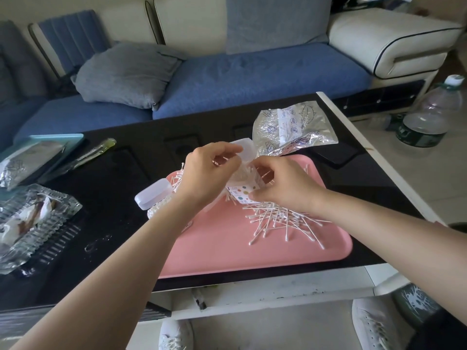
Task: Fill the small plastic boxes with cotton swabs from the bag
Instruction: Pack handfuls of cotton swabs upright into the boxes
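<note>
White sneakers at bottom edge, cut off. Bare forearms reach over smooth pink tray on glossy black table. Right hand grips small plastic box, dotted label, held above tray, mostly hidden between hands. Left hand curls fingers at box mouth; what they clamp is hidden. Thin cotton swabs lie heaped on tray. Second box lies at tray's left edge. Crinkled clear bag sits behind.

Daylight is soft, flat and rather dim, brightest on the floor at right. The glossy black desk carries faint reflections, and the crinkled bag glints. Wide-angle distortion bends the sofa and the edges; detail is slightly soft.
</note>
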